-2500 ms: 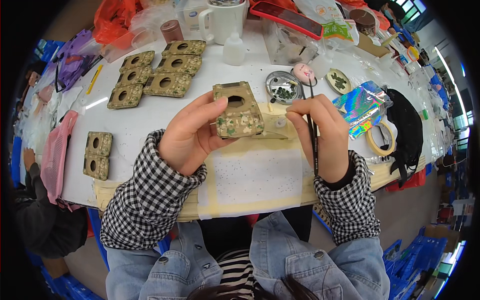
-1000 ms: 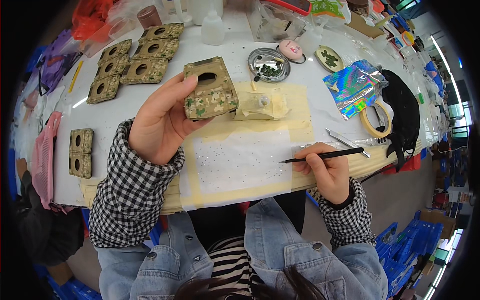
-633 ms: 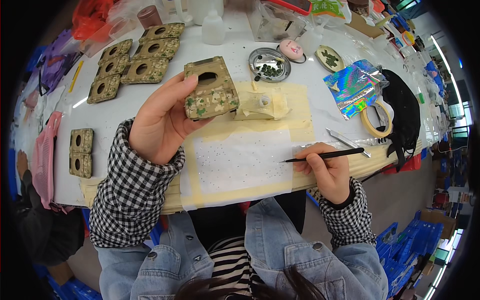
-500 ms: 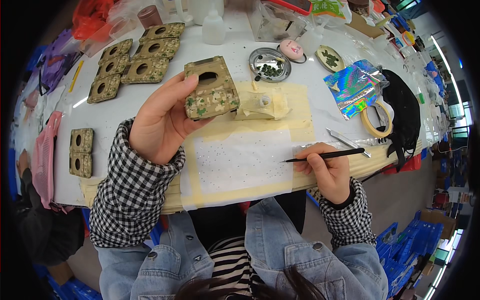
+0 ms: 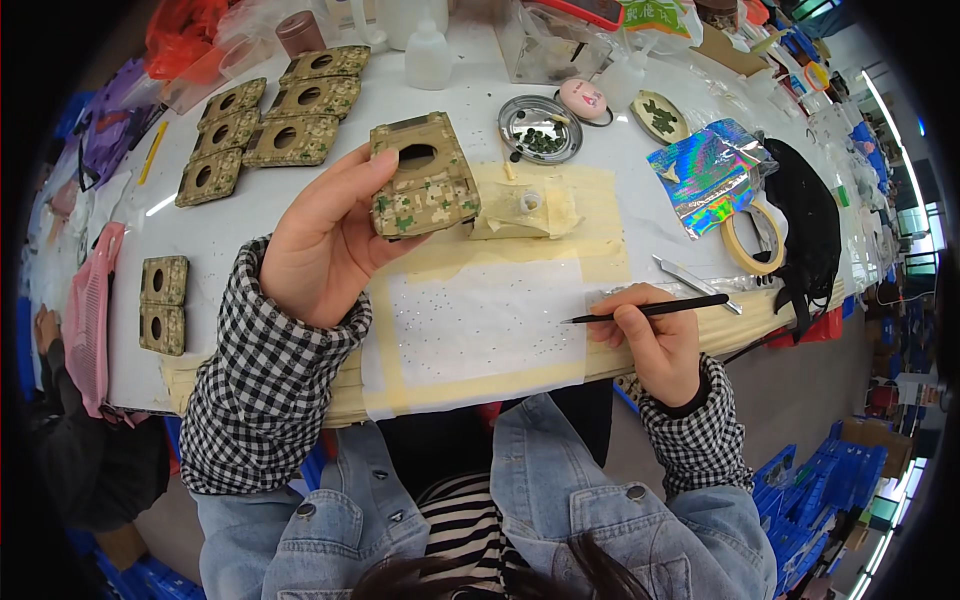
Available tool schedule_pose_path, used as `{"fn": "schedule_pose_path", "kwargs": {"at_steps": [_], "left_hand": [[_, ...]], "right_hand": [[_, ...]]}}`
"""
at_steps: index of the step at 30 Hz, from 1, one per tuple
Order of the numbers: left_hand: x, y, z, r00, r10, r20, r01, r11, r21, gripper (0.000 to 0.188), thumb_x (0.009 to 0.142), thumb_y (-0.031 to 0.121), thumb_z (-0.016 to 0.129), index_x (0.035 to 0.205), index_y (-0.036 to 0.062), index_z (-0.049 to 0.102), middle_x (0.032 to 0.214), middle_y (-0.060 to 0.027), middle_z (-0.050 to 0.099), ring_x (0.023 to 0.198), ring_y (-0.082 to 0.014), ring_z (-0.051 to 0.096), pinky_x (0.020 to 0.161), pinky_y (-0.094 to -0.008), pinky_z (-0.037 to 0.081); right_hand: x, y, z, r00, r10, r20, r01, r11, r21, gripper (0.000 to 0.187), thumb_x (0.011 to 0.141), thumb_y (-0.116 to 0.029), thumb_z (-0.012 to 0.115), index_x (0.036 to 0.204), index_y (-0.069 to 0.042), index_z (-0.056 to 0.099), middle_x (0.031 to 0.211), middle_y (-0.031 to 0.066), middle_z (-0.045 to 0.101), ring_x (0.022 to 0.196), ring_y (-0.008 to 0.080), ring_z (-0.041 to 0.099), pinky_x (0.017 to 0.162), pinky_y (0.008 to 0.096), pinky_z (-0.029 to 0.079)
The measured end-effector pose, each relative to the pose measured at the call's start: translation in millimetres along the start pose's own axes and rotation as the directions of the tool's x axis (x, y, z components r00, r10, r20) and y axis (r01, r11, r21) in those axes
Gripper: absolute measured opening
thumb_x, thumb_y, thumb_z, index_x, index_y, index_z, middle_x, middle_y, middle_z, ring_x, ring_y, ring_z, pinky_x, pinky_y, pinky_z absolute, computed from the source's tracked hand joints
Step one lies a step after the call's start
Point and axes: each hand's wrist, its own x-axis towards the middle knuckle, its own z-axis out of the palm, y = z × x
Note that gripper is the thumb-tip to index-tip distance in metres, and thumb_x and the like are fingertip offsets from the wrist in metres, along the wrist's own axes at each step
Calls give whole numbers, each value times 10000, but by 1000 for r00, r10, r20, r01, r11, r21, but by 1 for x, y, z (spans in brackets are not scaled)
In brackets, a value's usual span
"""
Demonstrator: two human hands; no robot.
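- jewelled case (image 5: 425,180): rectangular, olive-gold, studded with green and pale stones, an oval opening near its far end; held up above the bench, tilted, over the taped yellow patch.
- left hand (image 5: 320,235): closed around the jewelled case, thumb along its near left edge, fingers behind it.
- right hand (image 5: 650,335): wrapped round a thin black picking pen (image 5: 645,310), resting at the bench's front edge; the pen lies almost level, tip pointing left.
- white sheet (image 5: 485,320): taped down with yellow masking tape, scattered with tiny dark specks; the pen tip sits at its right edge.
- bench (image 5: 230,235): white-topped, curved by the lens.
- finished cases (image 5: 270,125): several of the same kind lying flat in rows at the far left; two more (image 5: 162,303) near the left edge.
- round metal dish (image 5: 540,128): holds small green stones, beyond the yellow patch.
- holographic foil bag (image 5: 705,170), tape roll (image 5: 750,235), tweezers (image 5: 695,283): at the right, well apart from the case.
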Motion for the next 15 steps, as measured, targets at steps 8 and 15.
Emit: {"fn": "schedule_pose_path", "kwargs": {"at_steps": [8,15], "left_hand": [[0,1,0,1000,-3,-2,3,1000,-7,458,976,211,352,1334,-73,317,1258,-269,474,1087,-296,570,822,-248,549],[0,0,-2,1000,-2,10,1,1000,8,457,976,210,350,1336,-70,317,1260,-270,473,1088,-298,569,829,-251,546]], "right_hand": [[-1,2,0,1000,-14,3,14,1000,-3,171,933,-100,503,931,34,608,787,75,648,693,78,588,621,192,464],[-1,0,0,1000,-4,-15,4,1000,-1,187,939,-105,493,940,42,608,794,82,646,698,86,591,628,199,469]]}}
